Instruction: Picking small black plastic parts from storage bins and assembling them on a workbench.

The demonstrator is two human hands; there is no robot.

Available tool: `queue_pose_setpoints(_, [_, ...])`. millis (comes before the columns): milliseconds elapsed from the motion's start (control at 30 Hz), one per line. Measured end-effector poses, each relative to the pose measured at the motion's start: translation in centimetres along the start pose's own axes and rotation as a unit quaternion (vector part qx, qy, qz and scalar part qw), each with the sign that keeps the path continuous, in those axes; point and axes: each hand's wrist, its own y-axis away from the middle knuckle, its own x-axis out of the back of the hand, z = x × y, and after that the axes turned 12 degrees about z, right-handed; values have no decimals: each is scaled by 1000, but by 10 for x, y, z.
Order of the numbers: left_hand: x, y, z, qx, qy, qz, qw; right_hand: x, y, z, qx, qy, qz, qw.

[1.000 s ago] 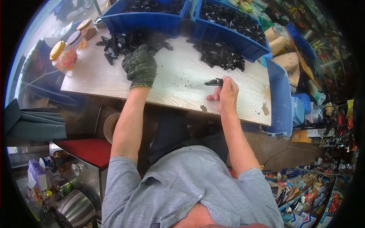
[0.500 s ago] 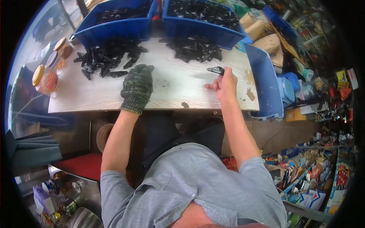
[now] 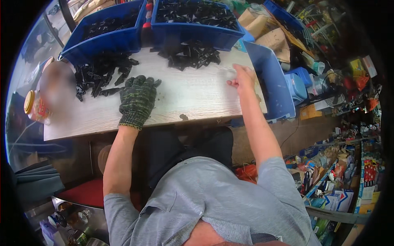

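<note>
My left hand (image 3: 138,100) wears a dark green mottled knit glove and rests palm down on the pale wooden tabletop (image 3: 180,94). Its fingers lie slightly bent and apart, beside the left pile of black plastic pieces (image 3: 96,78); nothing shows in its grasp. Bare, my right hand (image 3: 243,78) is over the table's right side with thumb and forefinger brought toward each other. A pale, blurred shape shows at those fingertips, too smeared to name. Farther back lies a second pile of black plastic pieces (image 3: 191,56).
Two blue bins full of black pieces, a left bin (image 3: 100,42) and a right bin (image 3: 197,36), stand along the far edge. A lighter blue tub (image 3: 274,82) adjoins the table's right edge. A lidded jar (image 3: 36,107) sits at the left corner, near a blurred patch.
The whole view has shifted. My right hand has moved rightward over the table, and the black piece it held no longer shows plainly. My left glove's fingers have spread out.
</note>
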Motion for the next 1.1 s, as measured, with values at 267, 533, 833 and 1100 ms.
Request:
queue_pose_setpoints(267, [4, -4, 16, 24, 29, 17, 999, -42, 9, -8, 97, 230, -53, 967])
queue_pose_setpoints(533, [6, 0, 11, 2, 80, 187, 979, -41, 3, -2, 146, 286, -70, 944])
queue_pose_setpoints(833, [3, 3, 81, 8, 234, 171, 957, -19, 47, -2, 19, 240, -166, 956])
queue_pose_setpoints(1100, [-30, -37, 134, 31, 234, -53, 970, -15, 68, 16, 41, 246, -245, 937])
